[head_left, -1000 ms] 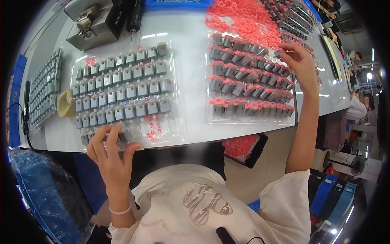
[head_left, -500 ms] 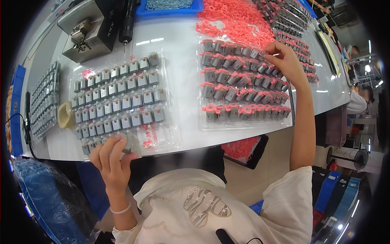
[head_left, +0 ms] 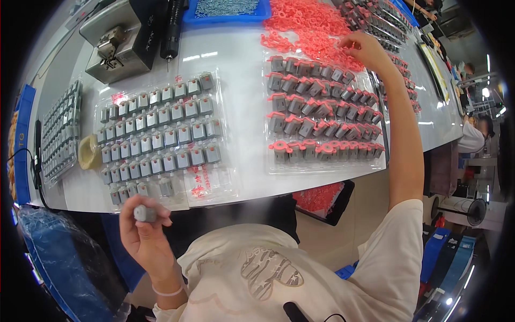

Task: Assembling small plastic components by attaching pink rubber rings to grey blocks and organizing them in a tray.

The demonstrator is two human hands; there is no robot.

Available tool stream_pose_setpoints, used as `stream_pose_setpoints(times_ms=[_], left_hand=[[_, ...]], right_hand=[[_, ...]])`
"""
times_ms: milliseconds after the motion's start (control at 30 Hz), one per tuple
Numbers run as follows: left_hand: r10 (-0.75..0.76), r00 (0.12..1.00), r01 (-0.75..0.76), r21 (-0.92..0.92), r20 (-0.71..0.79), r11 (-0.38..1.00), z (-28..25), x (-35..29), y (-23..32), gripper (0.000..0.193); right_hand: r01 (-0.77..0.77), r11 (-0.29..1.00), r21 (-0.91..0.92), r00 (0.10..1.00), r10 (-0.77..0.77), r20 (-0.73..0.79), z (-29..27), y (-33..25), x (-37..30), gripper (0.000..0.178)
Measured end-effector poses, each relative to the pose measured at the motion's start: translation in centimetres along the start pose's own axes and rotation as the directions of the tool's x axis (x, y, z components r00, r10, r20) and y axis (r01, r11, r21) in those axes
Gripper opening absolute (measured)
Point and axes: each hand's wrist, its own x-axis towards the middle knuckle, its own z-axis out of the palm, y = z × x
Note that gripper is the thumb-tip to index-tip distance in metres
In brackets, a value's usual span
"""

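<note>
Through the head camera I am watching the left hand gripping a small grey block between thumb and fingers, its round end facing up, just off the near edge of the white table. Beyond it, a clear tray is holding rows of similar metal blocks, its nearest row showing a gap just left of one lone block. The right hand is reaching over to the heap of red plastic pieces, thumb and forefinger drawn close together at its edge; I cannot tell whether they are pinching a piece. Just below that heap, a second clear tray is carrying rows of grey blocks wearing red pieces. Farther back, a metal device, a dark power driver and a blue bin are standing or lying along the table.
</note>
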Motion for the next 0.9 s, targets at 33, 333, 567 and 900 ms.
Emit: stream_pose_setpoints(times_ms=[33,333,567,900], left_hand=[[-0.131,0.991,0.131,-0.066,0.001,0.989,-0.1,-0.2,0.3,0.044],[-0.393,0.811,0.418,0.041,0.433,0.907,0.3,-1.8,0.6,0.047],[-0.53,0.789,0.588,-0.132,0.311,0.798,2.3,-1.3,1.2,0.042],[-0.41,0.707,0.663,-0.338,0.577,0.668,4.0,-1.3,-0.5,0.028]], right_hand=[[-0.052,0.998,-0.034,0.998,0.053,0.04,-0.4,-0.3,0.2,0.015],[0.067,0.985,-0.159,0.923,-0.122,-0.365,-1.5,-1.5,-1.1,0.011],[0.309,0.817,0.486,0.901,-0.088,-0.425,0.4,-19.5,-6.9,0.013],[0.602,0.474,0.642,0.798,-0.371,-0.474,8.2,-28.0,-14.6,0.027]])
